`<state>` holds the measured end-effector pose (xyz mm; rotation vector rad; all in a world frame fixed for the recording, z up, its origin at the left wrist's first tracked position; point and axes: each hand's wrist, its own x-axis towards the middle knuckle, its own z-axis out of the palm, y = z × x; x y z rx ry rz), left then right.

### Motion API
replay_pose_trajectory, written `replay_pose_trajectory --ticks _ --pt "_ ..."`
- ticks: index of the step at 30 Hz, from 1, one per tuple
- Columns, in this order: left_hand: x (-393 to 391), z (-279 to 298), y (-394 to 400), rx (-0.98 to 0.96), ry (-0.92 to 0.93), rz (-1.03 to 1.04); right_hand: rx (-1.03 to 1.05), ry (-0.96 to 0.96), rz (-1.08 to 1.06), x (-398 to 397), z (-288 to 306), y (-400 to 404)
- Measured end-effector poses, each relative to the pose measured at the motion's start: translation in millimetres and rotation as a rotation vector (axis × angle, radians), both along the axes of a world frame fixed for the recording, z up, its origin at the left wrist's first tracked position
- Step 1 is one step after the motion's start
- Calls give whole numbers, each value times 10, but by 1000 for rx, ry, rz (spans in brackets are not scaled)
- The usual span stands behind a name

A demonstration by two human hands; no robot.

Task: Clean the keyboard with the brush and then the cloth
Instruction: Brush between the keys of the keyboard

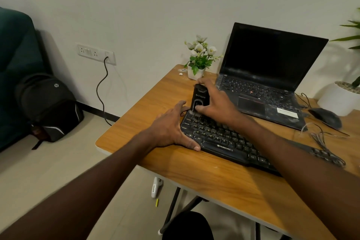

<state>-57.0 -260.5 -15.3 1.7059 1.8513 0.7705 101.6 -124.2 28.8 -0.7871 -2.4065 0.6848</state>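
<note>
While left hand lies flat steadying keyboard, right hand grips upright blk brush.

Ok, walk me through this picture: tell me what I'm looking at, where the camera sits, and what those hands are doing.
There is no machine here, just a person working with bare hands. The single picture comes from a camera worn on the person's head, looking forward and down.

On the wooden table lies a black Zebronics keyboard. The left hand rests on the keyboard's left end, steadying it. The right hand grips a black brush-like tool at the keyboard's far left corner.

Behind sit an open black laptop with a dark screen, a small white pot of white flowers, a black mouse and some loose cables. I cannot see a cloth.
</note>
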Motion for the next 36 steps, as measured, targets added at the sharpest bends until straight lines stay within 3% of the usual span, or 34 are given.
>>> replay_pose_trajectory --ticks 19,22,27,32,36 --pt "-42 -59 24 14 -14 -22 95 -68 -47 24 47 -20" --pt "-39 -60 17 20 -4 -31 35 -27 -31 109 17 -24" --pt "-22 -43 17 34 -7 -17 79 -236 -10 284 182 78" --pt "-22 -55 8 30 -22 -21 -3 -78 -10 222 83 -28" --pt "-27 -55 11 23 -33 -19 20 -60 -117 222 73 59"
